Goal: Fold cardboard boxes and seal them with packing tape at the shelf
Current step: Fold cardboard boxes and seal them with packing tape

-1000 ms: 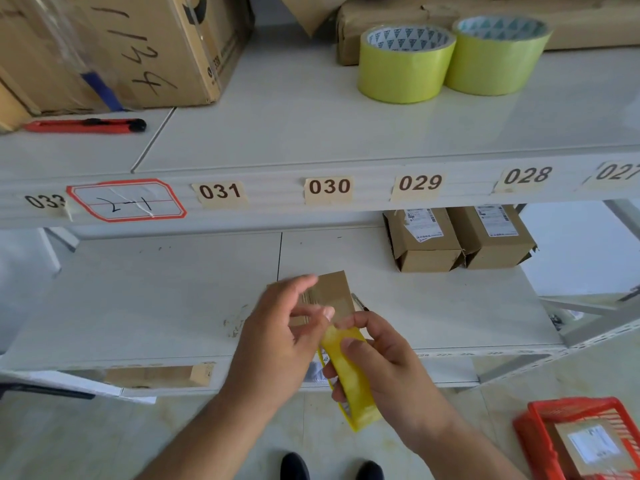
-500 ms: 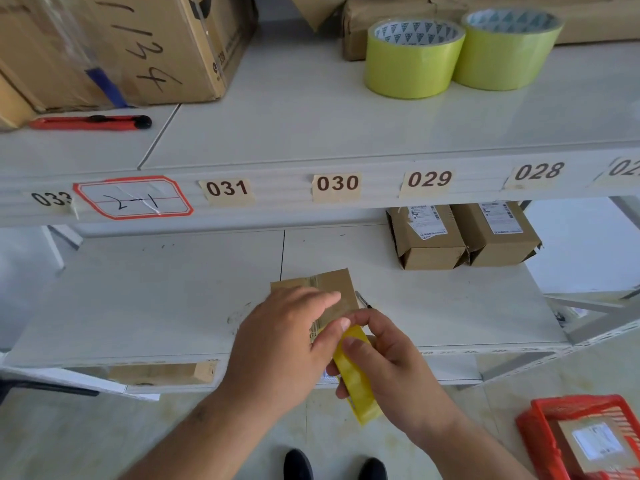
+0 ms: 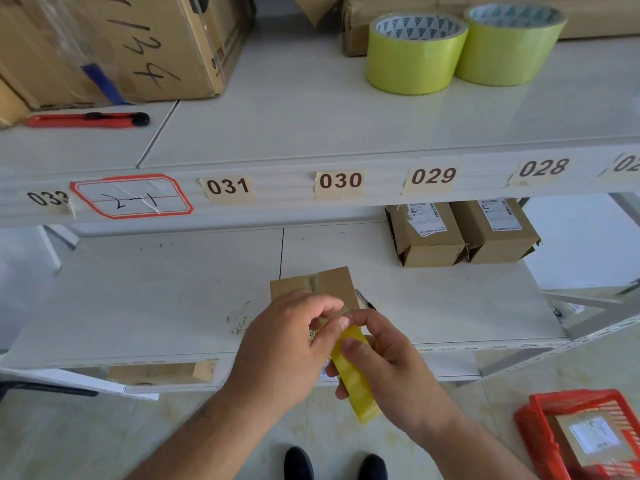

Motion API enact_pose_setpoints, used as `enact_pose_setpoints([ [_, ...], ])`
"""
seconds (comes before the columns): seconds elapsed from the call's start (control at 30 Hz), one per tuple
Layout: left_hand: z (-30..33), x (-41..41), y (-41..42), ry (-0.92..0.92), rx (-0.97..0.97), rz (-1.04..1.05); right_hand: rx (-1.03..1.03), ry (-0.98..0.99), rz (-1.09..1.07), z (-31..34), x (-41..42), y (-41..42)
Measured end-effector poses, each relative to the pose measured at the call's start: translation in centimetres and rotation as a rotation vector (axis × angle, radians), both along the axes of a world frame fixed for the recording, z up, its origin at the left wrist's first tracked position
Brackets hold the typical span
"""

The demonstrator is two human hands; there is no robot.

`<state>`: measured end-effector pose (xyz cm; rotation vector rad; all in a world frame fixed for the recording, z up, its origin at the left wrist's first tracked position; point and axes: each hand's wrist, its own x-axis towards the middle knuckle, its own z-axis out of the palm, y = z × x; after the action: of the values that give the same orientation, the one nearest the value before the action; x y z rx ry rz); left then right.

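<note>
A small flat cardboard box (image 3: 330, 284) lies on the lower shelf (image 3: 173, 299), half hidden by my hands. My right hand (image 3: 391, 362) grips a yellow roll of packing tape (image 3: 355, 379) edge-on at the shelf's front. My left hand (image 3: 287, 344) sits over the box, its fingertips pinching at the tape's top end where it meets the cardboard. Just right of the box a small dark tool (image 3: 365, 299) pokes out.
Two green tape rolls (image 3: 415, 53) (image 3: 509, 43) and a red utility knife (image 3: 88, 119) lie on the upper shelf beside a large carton (image 3: 114, 46). Two labelled small boxes (image 3: 427, 233) (image 3: 495, 230) stand at the lower shelf's back right. A red basket (image 3: 581, 434) with a parcel is on the floor.
My left hand has come down from a raised, spread pose onto the box, and its fingers have curled in to pinch at the tape's end. The right hand and roll stayed put.
</note>
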<state>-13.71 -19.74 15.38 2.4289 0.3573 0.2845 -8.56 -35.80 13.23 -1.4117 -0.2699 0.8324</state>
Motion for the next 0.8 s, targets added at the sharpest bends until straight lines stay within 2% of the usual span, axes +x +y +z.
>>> enact_pose_setpoints([
  [0.33,0.1,0.1,0.3,0.031,-0.242,0.027,-0.016,-0.011,0.026,-0.8,-0.1,0.0],
  [0.5,0.0,0.1,0.6,-0.129,-0.227,-0.028,0.071,-0.007,-0.046,-1.3,-0.3,0.2],
  [0.57,-0.6,0.2,0.3,-0.166,-0.286,0.035,0.137,0.004,-0.11,-1.4,-0.4,0.4],
  [0.67,-1.6,1.0,0.7,-0.146,-0.51,0.249,0.183,0.02,-0.148,-1.5,-0.6,0.7],
  [0.73,-2.3,0.7,1.5,-0.163,-0.517,0.408,0.212,0.037,-0.156,-1.5,-0.7,0.8],
  [0.8,-2.8,-0.5,1.7,-0.175,-0.507,0.474,0.225,0.054,-0.17,-1.8,-0.7,1.1],
])
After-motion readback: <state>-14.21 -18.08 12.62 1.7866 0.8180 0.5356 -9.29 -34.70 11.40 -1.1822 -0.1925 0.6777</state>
